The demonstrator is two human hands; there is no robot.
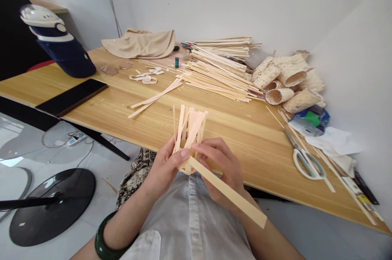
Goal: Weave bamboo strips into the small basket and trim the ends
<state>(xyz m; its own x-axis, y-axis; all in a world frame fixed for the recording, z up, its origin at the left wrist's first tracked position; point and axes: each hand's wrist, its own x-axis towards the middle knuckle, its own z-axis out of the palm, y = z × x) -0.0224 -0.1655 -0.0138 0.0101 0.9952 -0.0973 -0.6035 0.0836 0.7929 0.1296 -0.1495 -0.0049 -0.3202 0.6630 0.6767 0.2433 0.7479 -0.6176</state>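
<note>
table (251, 129) ahead of me, strip pile (214, 74) at its far side, well apart from my hands. weave (189, 131) sits over my lap by the table edge, left hand (167, 166) wrapped round its base, right hand (223, 168) pinching a loose strip (232, 196) against it.

The half-woven bundle of pale flat wood strips (190, 129) looks matt and smooth, as does the long pale wood strip (226, 192) jutting from it. The light wood-grain tabletop (239, 129) has a soft satin sheen. The white-handled scissors (303, 158) pair smooth plastic loops with dull grey metal blades. The flat black slab (72, 96) is glossy, the folded beige cloth (141, 43) soft and matt, the dark green bangle (102, 239) polished, and the white buttoned shirt (190, 219) plain woven fabric.
</note>
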